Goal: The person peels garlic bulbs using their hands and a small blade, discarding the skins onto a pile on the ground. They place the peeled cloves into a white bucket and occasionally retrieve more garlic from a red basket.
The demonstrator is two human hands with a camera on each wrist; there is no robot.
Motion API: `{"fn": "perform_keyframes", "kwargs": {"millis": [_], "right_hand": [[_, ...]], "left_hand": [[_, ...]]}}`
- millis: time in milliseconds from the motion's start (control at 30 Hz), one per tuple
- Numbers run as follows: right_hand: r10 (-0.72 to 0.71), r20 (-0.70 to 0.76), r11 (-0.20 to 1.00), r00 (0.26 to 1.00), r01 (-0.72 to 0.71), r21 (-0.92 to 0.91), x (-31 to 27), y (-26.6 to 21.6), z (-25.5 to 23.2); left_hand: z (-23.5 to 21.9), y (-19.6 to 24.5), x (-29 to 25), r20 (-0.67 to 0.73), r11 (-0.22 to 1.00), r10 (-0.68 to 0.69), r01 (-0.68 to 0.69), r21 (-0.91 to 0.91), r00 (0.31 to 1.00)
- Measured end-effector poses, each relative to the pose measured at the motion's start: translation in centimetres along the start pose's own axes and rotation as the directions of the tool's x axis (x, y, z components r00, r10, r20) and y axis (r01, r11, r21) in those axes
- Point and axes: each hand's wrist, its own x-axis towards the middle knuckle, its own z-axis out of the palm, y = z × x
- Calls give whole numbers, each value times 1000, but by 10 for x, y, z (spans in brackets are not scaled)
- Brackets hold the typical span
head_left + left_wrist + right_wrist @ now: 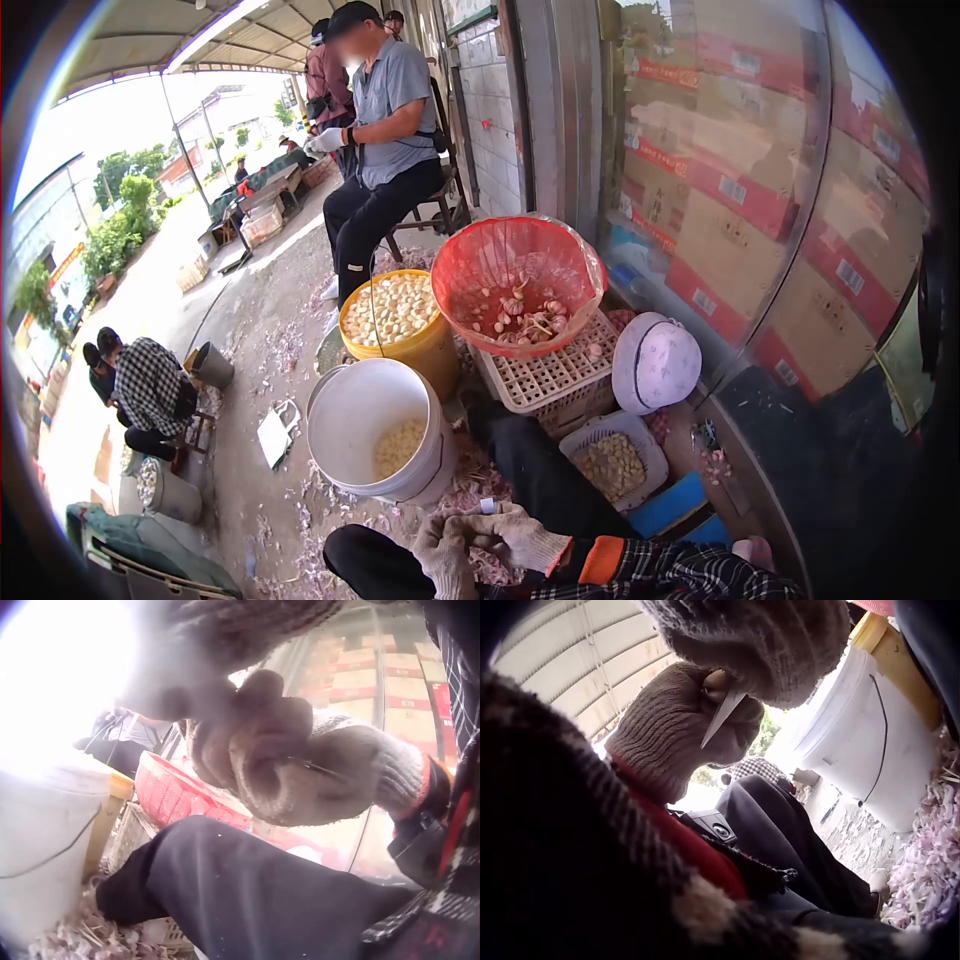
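Garlic clove (715, 682), between gloved hands (444, 555) (520, 538), beside knife blade (721, 720)

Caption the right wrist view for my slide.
Gloved left hand and right hand at a pointed blade, white bucket beyond.

The head view looks forward and down onto the white bucket (430, 470) from above. Lower, close to the right grip (292, 765), the left wrist view faces past that bucket toward the red mesh basket (169, 791), which the head view shares. The right wrist view, close to the left grip (679, 724), tilts up beside the bucket toward the ribbed roof (562, 649).
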Motion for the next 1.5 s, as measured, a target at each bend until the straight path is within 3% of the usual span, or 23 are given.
{"fn": "perform_keyframes", "kwargs": {"millis": [100, 167, 233, 267, 300, 400, 433, 500, 567, 633, 733, 767, 800, 833, 900, 967, 1033, 1067, 1100, 1200, 1300, 1367, 1500], "right_hand": [[88, 107, 996, 990, -91, 21, -3, -7, -5], [42, 109, 997, 993, -35, -62, -11, -13, 5], [4, 119, 990, 993, 14, -143, -11, -17, 6], [17, 240, 973, 971, 40, -229, -5, -16, -6], [35, 357, 947, 934, 83, -311, -1, -21, -15], [81, 322, 960, 943, 13, -279, -11, -33, -12], [123, 274, 966, 954, -52, -253, -15, -36, -10], [117, 290, 956, 950, -28, -292, -15, -40, -11], [114, 309, 946, 944, -8, -325, -9, -40, -15], [-42, 304, 639, 952, 260, -724, 3, -40, -21], [-56, 326, 670, 944, 278, -689, 0, -44, -15], [-54, 321, 673, 946, 272, -688, 0, -40, -18], [-22, 299, 875, 954, 163, -456, 1, -34, -22], [19, 285, 984, 958, 33, -175, 2, -29, -24], [16, 198, 998, 980, -27, 51, -5, -23, -9], [33, 203, 999, 979, -37, 14, -14, -34, 0], [23, 204, 999, 979, -28, 23, -17, -35, 2], [5, 159, 997, 987, -17, 75, -20, -35, 7], [33, 214, 996, 976, -50, 72, -16, -35, 0], [75, 189, 996, 979, -82, 33, -11, -36, -5], [113, 272, 991, 956, -128, 38, 0, -33, -17], [84, 269, 995, 959, -68, -70, 4, -33, -19], [154, 214, 968, 965, -104, -229, 6, -44, -23]], "left_hand": [[-1, 0, -3, 20, 999, 36, -37, 30, 999], [-11, -18, 8, 26, 994, 101, -101, 33, 995], [-23, -21, 17, 157, 905, 296, -330, 270, 942], [-21, -15, 14, 140, 936, 189, -221, 274, 972], [-20, -15, 15, 150, 935, 193, -228, 270, 970], [-21, -16, 13, 334, 898, 221, -325, 297, 916], [-20, -17, 11, 336, 898, 221, -326, 295, 915], [-17, -18, 9, 262, 947, 197, -252, 198, 945], [-22, -20, 13, 278, 927, 225, -293, 232, 934], [-24, -22, 14, 296, 905, 251, -332, 266, 922], [-20, -13, 8, 291, 901, 235, -320, 294, 927], [-21, -9, 8, 262, 942, 142, -211, 261, 955], [-21, -6, 8, 234, 970, 46, -99, 221, 971], [-17, -7, 14, 225, 971, 38, -90, 223, 974], [-19, -13, 20, 196, 998, 30, -40, 49, 980], [-10, 3, 13, 219, 996, -48, 63, -64, 974], [-4, 9, 9, 175, 998, -58, 59, 0, 983], [-5, 9, 6, 185, 998, -58, 60, -4, 981], [-9, 5, 9, 237, 998, -56, 62, -18, 970], [-19, -5, 11, 182, 996, -90, 85, 36, 979], [-22, -10, 16, 179, 974, -48, 6, 227, 983], [-21, -8, 18, 179, 953, -70, 12, 304, 981], [-16, -6, 20, 195, 947, -149, 83, 311, 969]]}}
